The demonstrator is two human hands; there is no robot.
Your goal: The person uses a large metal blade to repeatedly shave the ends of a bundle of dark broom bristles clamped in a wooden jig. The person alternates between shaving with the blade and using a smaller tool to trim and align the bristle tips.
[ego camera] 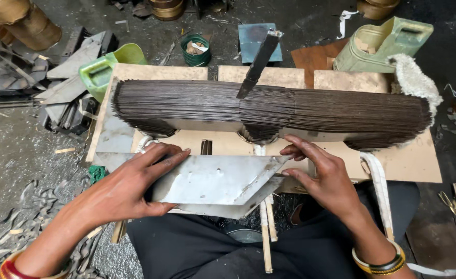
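Note:
My left hand [135,186] grips the left end of a small stack of flat grey metal sheets [217,183] with slanted ends. My right hand [323,178] holds the right end of the same sheets, fingers curled at their tip. Just beyond my hands, a long thick pack of thin dark metal laminations [269,106] stands on edge across a pale wooden board [409,163]. A dark metal strip [259,62] sticks up out of the pack near its middle.
White cloth tape [380,188] hangs off the board by my right wrist. Cut green plastic cans sit at the back left [104,70] and back right [380,44]. Scrap metal sheets [68,88] lie left; wire coils [24,20] at far left.

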